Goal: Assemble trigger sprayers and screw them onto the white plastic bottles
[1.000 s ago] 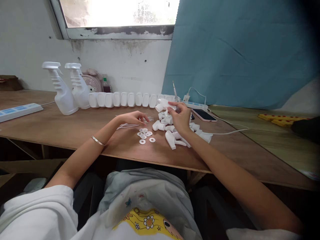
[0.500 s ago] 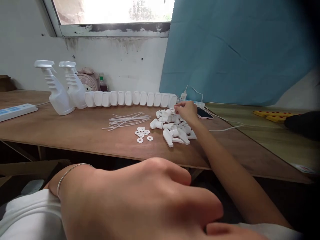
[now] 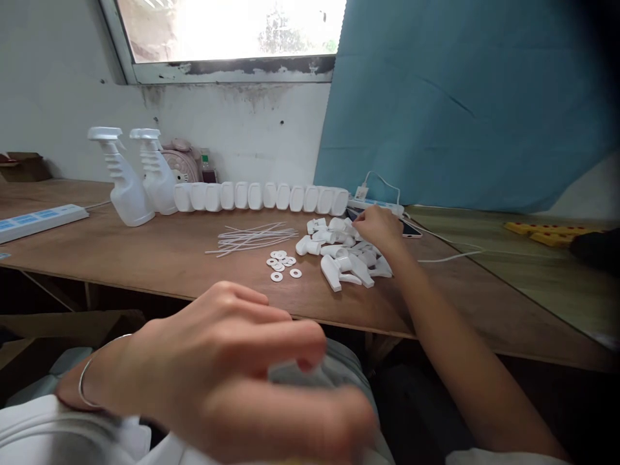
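Holding the left hand (image 3: 208, 368) up in front of the body, close to the lens and slightly blurred, with thumb and forefinger parted and the other fingers bent. Wearing a thin bracelet (image 3: 82, 381) on that wrist. Reaching over the table (image 3: 174, 261) with the right hand (image 3: 380, 227), at the far right edge of a pile of white spray heads (image 3: 341, 256). Cannot tell whether pinching one or only touching, with those fingertips largely hidden. Can see a phone (image 3: 411, 230) partly behind that hand, and a power strip (image 3: 382, 205) beyond. Find thin white tubes (image 3: 254, 240) left of the heads, loosely crossed, and white rings (image 3: 279, 258) nearer the front edge, mostly overlapping, with two set apart. See white containers (image 3: 255, 196) side by side in a row behind all these, and two spray bottles (image 3: 130, 194) standing at its left end. Note a pink bag (image 3: 179, 161) and a green-capped bottle (image 3: 208, 172) near the wall (image 3: 256, 123), plus a blue cloth (image 3: 450, 110) hanging right of the window (image 3: 242, 29).
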### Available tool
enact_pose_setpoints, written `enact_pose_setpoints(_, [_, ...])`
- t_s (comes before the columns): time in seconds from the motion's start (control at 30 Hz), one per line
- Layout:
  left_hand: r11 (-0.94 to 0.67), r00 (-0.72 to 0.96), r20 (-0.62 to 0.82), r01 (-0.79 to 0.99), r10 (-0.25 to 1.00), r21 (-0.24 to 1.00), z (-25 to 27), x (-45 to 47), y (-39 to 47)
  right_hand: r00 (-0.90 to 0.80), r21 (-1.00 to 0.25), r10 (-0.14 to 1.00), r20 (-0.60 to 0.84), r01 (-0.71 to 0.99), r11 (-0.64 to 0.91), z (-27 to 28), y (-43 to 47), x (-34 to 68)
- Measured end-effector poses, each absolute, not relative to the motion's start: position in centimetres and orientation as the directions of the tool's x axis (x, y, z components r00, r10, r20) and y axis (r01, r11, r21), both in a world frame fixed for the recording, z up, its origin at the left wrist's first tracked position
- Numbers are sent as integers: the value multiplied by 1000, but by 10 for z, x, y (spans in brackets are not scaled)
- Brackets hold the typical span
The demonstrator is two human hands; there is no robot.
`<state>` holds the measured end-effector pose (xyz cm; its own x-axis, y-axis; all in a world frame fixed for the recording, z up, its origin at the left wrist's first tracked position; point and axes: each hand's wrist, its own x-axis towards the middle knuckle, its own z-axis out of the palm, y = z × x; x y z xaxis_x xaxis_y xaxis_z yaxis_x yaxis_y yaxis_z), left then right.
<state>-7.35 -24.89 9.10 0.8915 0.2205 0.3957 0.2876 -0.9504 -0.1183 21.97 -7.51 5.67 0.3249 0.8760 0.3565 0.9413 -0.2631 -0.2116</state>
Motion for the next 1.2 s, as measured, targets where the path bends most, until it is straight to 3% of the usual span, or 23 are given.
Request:
enact_pose_setpoints(0.1, [-944,894,351,322,277,-76,80,-79,-219,309,-162,861,405,951,-265,55,-77,216])
enact_pose_setpoints(0.2, [-833,780,353,553,516,-5,65,-101,-179,228,-147,798,557,973,-176,54,-80,207])
enact_pose_setpoints(0.33, [-498,386,461,855,799,148,56,-155,-118,67,-130,693,718,991,38,50,-87,185])
enact_pose_setpoints(0.4, [-341,98,611,892,786,296,54,-188,-87,-34,-84,667,744,986,144,46,-92,173])
enact_pose_setpoints(0.47, [-218,-179,695,870,696,443,52,-223,-61,-148,-17,646,749,970,242,41,-98,161])
enact_pose_setpoints(0.57, [27,-495,685,820,534,571,46,-267,-31,-308,91,644,700,933,348,32,-108,145])
enact_pose_setpoints(0.77, [55,-384,420,788,822,614,31,-291,7,-462,241,727,509,887,394,20,-116,127])
enact_pose_setpoints(1.07, [165,-488,457,796,744,582,31,-263,51,-507,343,744,435,857,384,18,-120,124])
enact_pose_setpoints(1.2, [72,-349,516,873,782,482,35,-256,51,-495,337,745,447,865,372,18,-121,122])
